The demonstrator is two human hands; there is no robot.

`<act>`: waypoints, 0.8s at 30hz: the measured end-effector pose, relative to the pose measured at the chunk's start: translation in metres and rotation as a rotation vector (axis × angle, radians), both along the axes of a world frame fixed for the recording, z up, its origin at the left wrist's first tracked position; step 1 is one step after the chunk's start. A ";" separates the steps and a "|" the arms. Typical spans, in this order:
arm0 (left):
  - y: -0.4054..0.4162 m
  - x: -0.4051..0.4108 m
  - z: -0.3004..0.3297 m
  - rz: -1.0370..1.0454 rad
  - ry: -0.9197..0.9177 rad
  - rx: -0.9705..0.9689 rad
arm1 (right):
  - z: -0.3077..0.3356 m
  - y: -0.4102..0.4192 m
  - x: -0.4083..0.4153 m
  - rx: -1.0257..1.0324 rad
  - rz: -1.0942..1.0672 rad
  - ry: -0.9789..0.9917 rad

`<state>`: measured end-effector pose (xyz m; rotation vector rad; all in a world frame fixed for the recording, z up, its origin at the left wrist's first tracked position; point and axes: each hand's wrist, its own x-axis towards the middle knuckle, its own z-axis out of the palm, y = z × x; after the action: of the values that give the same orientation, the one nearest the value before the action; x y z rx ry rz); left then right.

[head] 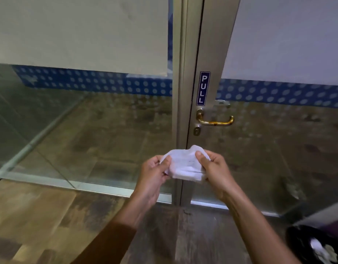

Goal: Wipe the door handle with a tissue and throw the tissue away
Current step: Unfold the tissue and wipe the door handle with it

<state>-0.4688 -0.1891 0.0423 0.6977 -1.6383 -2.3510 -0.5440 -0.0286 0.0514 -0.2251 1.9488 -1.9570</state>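
A brass lever door handle [214, 119] sits on the metal frame of a glass door, just under a blue PULL sticker [203, 88]. A keyhole [196, 131] lies below the handle. I hold a folded white tissue [184, 163] in front of me, well below the handle and apart from it. My left hand [154, 172] pinches its left edge. My right hand [214, 170] grips its right side with the thumb on top.
A black waste bin [314, 244] with crumpled white paper inside stands at the bottom right corner. Glass panels with a blue dotted band flank the door frame [183, 73]. The floor is patterned brown tile.
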 end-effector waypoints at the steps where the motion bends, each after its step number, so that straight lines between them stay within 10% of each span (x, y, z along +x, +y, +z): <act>1: 0.005 -0.007 0.001 0.000 0.002 0.005 | 0.001 0.004 -0.007 -0.001 -0.003 0.007; 20: 0.075 -0.101 0.009 -0.046 0.083 -0.232 | 0.021 0.073 -0.093 0.061 0.017 -0.064; 24: 0.074 -0.114 0.008 -0.048 0.102 -0.661 | 0.022 0.076 -0.098 0.039 -0.052 -0.025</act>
<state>-0.5824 -0.1150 0.0503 0.3921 -2.2092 -1.6540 -0.6423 0.0474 0.0737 -0.1410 1.9935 -1.9427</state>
